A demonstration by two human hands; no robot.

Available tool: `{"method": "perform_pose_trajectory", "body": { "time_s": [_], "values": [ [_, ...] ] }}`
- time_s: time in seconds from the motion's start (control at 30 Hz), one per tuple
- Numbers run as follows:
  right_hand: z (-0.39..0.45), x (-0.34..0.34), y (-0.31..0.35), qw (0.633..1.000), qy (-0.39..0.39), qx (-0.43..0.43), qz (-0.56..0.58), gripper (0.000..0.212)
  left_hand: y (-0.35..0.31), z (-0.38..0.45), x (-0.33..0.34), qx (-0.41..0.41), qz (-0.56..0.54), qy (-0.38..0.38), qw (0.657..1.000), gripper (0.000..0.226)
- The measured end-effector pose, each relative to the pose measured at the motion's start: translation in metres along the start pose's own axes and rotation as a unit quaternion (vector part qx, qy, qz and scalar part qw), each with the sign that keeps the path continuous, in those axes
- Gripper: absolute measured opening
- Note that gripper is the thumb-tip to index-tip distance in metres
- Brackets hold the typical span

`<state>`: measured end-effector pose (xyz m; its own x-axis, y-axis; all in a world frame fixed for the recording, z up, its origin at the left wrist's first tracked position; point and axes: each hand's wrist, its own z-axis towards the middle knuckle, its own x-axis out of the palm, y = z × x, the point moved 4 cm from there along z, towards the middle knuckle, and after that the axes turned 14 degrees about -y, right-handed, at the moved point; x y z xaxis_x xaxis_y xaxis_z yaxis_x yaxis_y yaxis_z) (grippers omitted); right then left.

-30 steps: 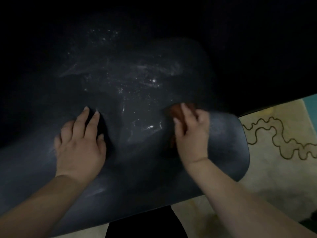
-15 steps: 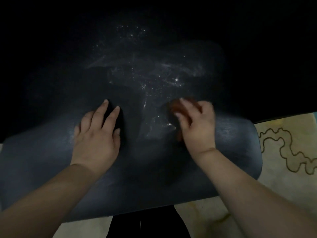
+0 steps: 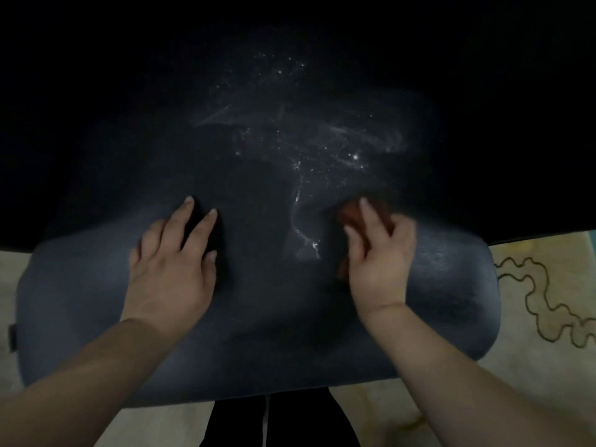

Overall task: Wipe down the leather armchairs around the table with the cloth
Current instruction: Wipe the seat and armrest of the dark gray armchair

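Observation:
A dark blue-black leather armchair (image 3: 96,301) fills most of the view, its padded top edge nearest me. Wet streaks and droplets (image 3: 306,150) glisten across its middle. My right hand (image 3: 380,256) presses a reddish-brown cloth (image 3: 350,212) against the leather right of centre; most of the cloth is hidden under the fingers. My left hand (image 3: 171,262) lies flat on the leather left of centre, fingers spread, holding nothing. The far part of the chair fades into darkness.
A pale carpet (image 3: 532,366) with a dark wavy line pattern (image 3: 548,301) shows at the right and lower edges. My dark trouser legs (image 3: 290,421) stand just below the chair edge. The background above is black.
The view has shifted so the chair sits more centred and its left end now shows. My right hand with the cloth has moved slightly across the leather; the left hand stays pressed flat.

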<state>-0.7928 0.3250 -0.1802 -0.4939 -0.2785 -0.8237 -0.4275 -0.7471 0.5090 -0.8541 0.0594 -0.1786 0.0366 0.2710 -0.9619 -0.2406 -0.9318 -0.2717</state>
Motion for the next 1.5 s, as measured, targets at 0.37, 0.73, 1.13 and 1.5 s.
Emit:
{"method": "perform_pose_trajectory", "body": {
  "time_s": [0.37, 0.73, 1.13, 1.5],
  "values": [
    [-0.002, 0.022, 0.031, 0.999, 0.027, -0.037, 0.017, 0.048, 0.001, -0.01, 0.0, -0.007, -0.012, -0.006, 1.0, 0.057],
    [0.01, 0.034, 0.047, 0.997, 0.028, -0.074, -0.008, 0.049, 0.005, -0.008, 0.0, -0.012, 0.013, 0.005, 1.0, 0.06],
    [0.016, 0.042, 0.057, 0.992, 0.036, -0.118, -0.005, 0.046, 0.003, 0.016, 0.004, -0.032, 0.033, 0.009, 0.999, 0.064],
    [-0.001, 0.06, 0.096, 0.966, 0.091, -0.24, 0.034, 0.052, 0.024, 0.029, -0.005, -0.068, 0.039, 0.001, 0.997, 0.061]
  ]
}}
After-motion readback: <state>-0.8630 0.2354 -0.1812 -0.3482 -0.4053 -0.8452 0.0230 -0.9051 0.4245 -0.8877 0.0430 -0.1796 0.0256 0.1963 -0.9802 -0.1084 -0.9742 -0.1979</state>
